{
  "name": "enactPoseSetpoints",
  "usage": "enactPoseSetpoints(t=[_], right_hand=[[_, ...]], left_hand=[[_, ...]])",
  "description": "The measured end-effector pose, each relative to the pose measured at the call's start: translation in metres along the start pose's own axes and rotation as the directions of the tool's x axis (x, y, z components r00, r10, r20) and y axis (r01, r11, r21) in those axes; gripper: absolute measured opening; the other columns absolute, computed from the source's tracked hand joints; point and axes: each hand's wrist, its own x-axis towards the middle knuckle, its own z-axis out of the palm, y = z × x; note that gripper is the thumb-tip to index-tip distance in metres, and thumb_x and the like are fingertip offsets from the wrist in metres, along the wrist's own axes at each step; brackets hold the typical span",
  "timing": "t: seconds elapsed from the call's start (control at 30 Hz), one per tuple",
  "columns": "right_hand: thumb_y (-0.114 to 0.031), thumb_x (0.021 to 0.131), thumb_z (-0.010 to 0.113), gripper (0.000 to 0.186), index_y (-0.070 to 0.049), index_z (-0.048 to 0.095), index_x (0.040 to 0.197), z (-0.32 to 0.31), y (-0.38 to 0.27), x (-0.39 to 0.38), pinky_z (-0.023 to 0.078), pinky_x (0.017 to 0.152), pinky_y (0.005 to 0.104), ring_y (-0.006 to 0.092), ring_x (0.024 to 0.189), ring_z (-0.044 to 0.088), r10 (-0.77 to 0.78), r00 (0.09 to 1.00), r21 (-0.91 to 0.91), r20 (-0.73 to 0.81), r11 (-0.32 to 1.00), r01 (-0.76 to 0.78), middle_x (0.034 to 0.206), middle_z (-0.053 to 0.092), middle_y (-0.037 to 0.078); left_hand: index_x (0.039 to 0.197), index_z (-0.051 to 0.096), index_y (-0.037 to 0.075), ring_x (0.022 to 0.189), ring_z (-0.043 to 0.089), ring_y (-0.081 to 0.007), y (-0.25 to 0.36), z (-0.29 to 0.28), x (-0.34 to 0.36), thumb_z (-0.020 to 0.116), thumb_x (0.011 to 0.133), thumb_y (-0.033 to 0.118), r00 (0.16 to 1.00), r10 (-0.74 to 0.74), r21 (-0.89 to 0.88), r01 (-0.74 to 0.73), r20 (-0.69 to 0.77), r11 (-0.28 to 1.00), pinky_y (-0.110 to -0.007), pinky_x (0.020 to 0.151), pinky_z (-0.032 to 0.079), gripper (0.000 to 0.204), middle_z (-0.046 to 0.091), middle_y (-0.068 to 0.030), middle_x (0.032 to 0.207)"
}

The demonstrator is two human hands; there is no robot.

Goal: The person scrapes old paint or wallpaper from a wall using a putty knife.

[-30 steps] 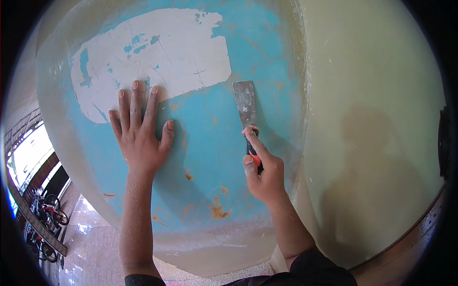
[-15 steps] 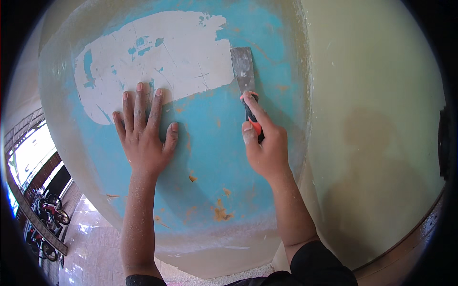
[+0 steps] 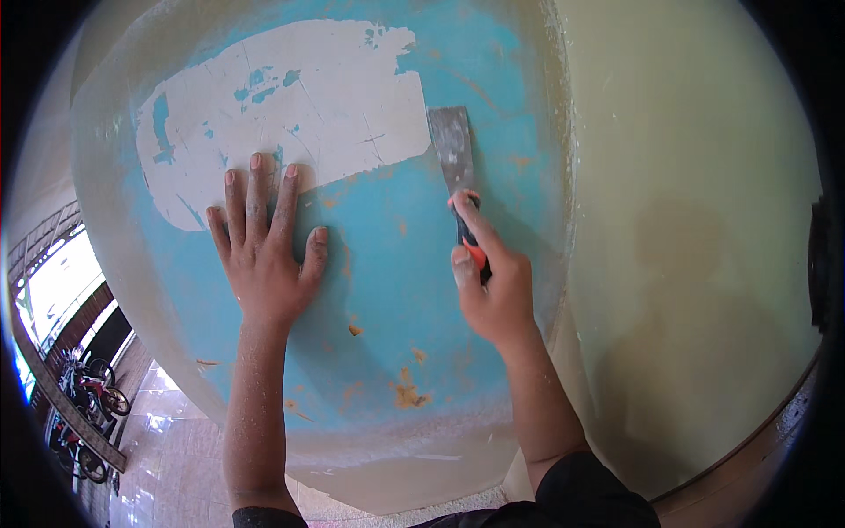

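My left hand [image 3: 268,264] is open, fingers spread on a curved turquoise panel [image 3: 387,282] with rusty-orange blotches. Its fingertips reach onto the lower part of a white patch [image 3: 334,97] with a ragged outline and scratches. My right hand [image 3: 493,282] grips a putty knife [image 3: 452,145] by its black and orange handle, index finger along it and thumb alongside. The flat metal blade points up, its tip beside the right edge of the white patch; whether it touches the panel is unclear.
A pale green wall [image 3: 695,132] with my shadow on it is at the right. At the lower left are parked motorbikes [image 3: 97,387] behind a railing, a tiled floor [image 3: 167,449] and a bright opening.
My right hand and the knife moved up the panel, then back down slightly in the last half second. My left hand shifted slightly right in view with the panel.
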Motion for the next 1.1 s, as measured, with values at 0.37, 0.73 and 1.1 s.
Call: enactPoseSetpoints(t=[0.37, 0.73, 1.1], right_hand=[[-0.008, 0.091, 0.06, 0.059, -0.017, 0.05, 0.149, -0.005, 0.003, -0.036, 0.055, 0.068, 0.0342, 0.0289, 0.07, 0.067, 0.082, 0.994, 0.014, 0.067, 0.996, -0.083, 0.116, 0.072, 0.01], [-0.009, 0.092, 0.059, 0.056, -0.018, 0.051, 0.147, -0.001, -0.004, 0.016, 0.054, 0.066, 0.0361, 0.0311, 0.065, 0.066, -0.003, 1.0, 0.003, 0.006, 1.0, 0.003, 0.096, 0.072, 0.013], [-0.009, 0.092, 0.059, 0.056, -0.018, 0.051, 0.147, 0.0, -0.007, 0.036, 0.054, 0.066, 0.0356, 0.0318, 0.067, 0.066, -0.026, 1.0, -0.02, 0.009, 0.999, 0.026, 0.09, 0.07, 0.016]], left_hand=[[0.156, 0.037, 0.029, 0.155, 0.014, -0.0297, 0.0, 0.004, 0.001, 0.048, 0.094, 0.049, 1.0, -0.002, 0.005, 0.002, -0.023, 1.0, -0.058, 0.124, 0.005, 0.066, 0.024, -0.0039, 0.167], [0.156, 0.037, 0.028, 0.156, 0.014, -0.031, 0.001, 0.0, 0.0, 0.05, 0.094, 0.046, 1.0, -0.007, -0.016, 0.007, -0.003, 1.0, -0.059, 0.124, 0.004, 0.066, 0.023, -0.0049, 0.167], [0.156, 0.039, 0.029, 0.155, 0.016, -0.0312, 0.0, 0.002, -0.001, 0.049, 0.093, 0.049, 1.0, -0.008, -0.017, 0.007, -0.012, 1.0, -0.06, 0.123, 0.006, 0.066, 0.024, -0.0042, 0.167]])
